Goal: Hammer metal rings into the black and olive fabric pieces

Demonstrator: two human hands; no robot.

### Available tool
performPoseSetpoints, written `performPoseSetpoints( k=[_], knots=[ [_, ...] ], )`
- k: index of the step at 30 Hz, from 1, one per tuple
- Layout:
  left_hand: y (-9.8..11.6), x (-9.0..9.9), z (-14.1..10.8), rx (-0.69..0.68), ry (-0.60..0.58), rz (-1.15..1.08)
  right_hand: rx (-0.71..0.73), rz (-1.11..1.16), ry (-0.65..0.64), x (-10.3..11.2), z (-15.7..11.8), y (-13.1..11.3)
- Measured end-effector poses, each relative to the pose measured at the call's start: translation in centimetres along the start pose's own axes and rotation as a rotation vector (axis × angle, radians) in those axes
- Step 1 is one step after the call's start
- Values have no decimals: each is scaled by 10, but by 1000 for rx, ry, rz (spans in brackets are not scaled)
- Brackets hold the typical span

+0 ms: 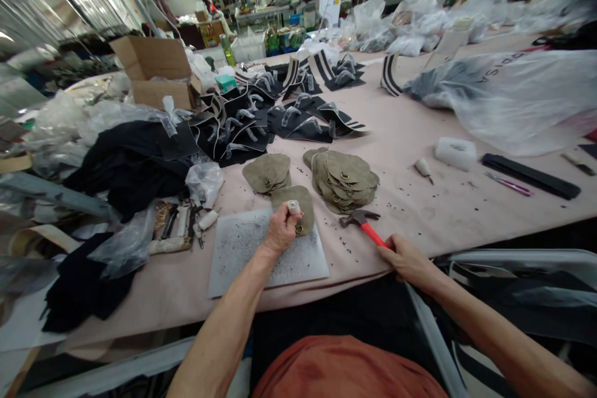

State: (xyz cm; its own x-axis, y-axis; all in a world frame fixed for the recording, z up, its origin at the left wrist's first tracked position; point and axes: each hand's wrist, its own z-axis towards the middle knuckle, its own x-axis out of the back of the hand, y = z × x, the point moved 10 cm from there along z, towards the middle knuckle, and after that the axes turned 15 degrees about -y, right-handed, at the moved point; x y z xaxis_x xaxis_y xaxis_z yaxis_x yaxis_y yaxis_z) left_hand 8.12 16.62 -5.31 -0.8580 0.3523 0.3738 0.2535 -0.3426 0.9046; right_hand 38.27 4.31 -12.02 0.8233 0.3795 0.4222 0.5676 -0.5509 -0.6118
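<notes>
My left hand is closed round a hand punch with a pale wrapped handle, held upright over an olive piece with a metal ring. The punch's tip is hidden, so I cannot tell whether it touches the piece. That piece lies partly on a speckled grey board. My right hand grips a claw hammer by its red handle, the head low over the table right of the board. Behind the board are a small stack and a taller stack of similar olive pieces.
Black striped pieces cover the table's far middle. On the right lie another wrapped-handle tool, a white block, pink-handled snips and a black strip. A tray of tools and a cardboard box stand left.
</notes>
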Motion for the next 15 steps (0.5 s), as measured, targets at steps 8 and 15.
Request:
performPoseSetpoints(
  k=[8,15],
  knots=[
    [-7,-3,-1,4,-36,-67,171,458,-166,-26,-36,-91],
    [-5,-2,-1,7,-23,-44,546,-607,320,8,-75,-229]
  ],
)
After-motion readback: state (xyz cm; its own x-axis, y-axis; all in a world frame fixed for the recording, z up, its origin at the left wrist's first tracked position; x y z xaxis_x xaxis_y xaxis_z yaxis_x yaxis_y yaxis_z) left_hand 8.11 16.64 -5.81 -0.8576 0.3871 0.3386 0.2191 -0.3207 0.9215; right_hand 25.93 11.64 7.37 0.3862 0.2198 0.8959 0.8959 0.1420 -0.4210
